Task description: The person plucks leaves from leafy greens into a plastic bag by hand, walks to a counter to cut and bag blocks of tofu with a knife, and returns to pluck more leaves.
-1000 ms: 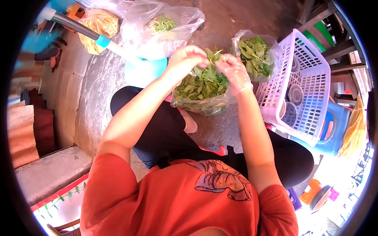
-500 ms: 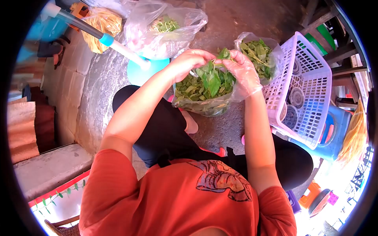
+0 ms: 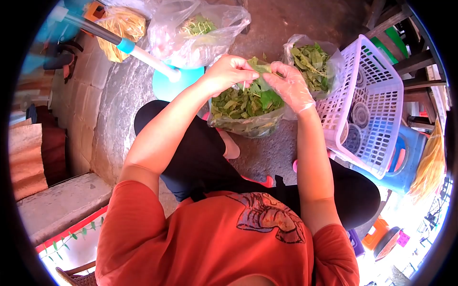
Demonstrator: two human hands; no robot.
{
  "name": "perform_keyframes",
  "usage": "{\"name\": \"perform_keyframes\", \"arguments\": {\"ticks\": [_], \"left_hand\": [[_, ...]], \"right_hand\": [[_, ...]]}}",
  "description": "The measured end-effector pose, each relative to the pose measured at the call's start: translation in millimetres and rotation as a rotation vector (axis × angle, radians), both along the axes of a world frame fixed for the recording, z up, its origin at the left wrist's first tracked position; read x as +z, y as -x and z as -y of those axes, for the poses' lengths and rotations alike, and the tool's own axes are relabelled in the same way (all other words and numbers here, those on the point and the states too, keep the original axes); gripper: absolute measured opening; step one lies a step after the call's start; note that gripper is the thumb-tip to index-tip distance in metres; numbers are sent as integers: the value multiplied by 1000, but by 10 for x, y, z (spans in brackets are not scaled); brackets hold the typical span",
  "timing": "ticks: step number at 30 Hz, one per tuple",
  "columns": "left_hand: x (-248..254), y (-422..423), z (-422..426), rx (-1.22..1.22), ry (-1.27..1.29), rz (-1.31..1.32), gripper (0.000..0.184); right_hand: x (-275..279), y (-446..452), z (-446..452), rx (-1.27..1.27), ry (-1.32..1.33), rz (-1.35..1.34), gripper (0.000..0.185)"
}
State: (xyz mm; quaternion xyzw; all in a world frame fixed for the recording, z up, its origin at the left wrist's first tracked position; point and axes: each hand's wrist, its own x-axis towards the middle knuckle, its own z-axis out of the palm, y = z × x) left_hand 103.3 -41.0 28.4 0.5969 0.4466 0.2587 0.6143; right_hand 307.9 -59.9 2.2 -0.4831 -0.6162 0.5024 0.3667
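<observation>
A loose pinch could let the leafy sprig (image 3: 260, 66) slip; a hard tug could tear it. It lies between the left hand (image 3: 233, 75) and gloved right hand (image 3: 290, 87), both nearly closed, thumbs and fingers pinching it, above the near bag of leaves (image 3: 245, 127).

Both your arms reach forward over your lap. Your left forearm (image 3: 166, 127) slants in toward the middle, while your right forearm (image 3: 315, 150) runs nearly straight ahead. Your bare left hand (image 3: 230, 74) has its fingers curled, the thumb stretched toward your right hand (image 3: 287, 85), which is gloved, back up, fingers bent inward in a pinch. The two hands sit close together, fingertips facing. Your knees are spread wide apart below.
</observation>
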Motion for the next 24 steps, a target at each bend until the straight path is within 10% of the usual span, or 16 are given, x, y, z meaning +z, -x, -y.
{"name": "perform_keyframes", "arguments": {"ticks": [7,15,18,24], "left_hand": [[-188,-43,4,12,-41,-39,22],[-186,-86,60,141,159,87,16],[-169,-45,40,250,201,137,17],[-164,-114,14,264,49,107,14]], "right_hand": [[-30,224,41,-170,-577,607,16],[-733,167,-80,-574,-142,148,14],[-319,32,-46,-317,413,-381,12],[-168,206,57,76,497,-557,14]]}}
